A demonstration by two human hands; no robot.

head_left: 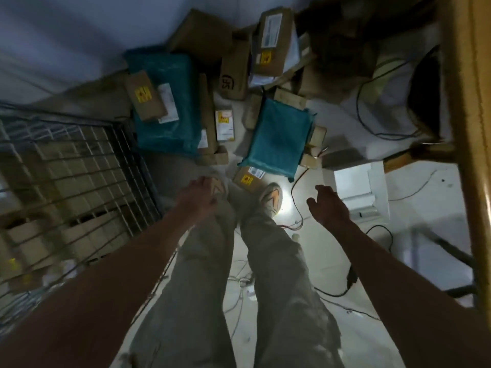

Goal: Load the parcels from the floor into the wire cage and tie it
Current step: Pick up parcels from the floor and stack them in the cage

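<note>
Both bare arms reach forward and down over the person's grey-trousered legs. The left hand (199, 197) hangs above the left shoe, back of the hand up, fingers pointing down and loosely bent; it holds nothing, though blur hides the fingertips. The right hand (328, 205) hovers over the pale floor (305, 261), fingers spread and slightly curled, empty. The black wire cage (79, 168) stands at the left, brown cardboard boxes already stacked inside it. Ahead of the feet the remaining parcels lie on the floor: a large teal plastic-wrapped parcel (167, 102) beside the cage, a smaller teal plastic-wrapped parcel (279, 134) to its right, and brown cardboard boxes with yellow stickers (271, 43) among and beyond them. Loose cables trail across the floor near the right hand
</note>
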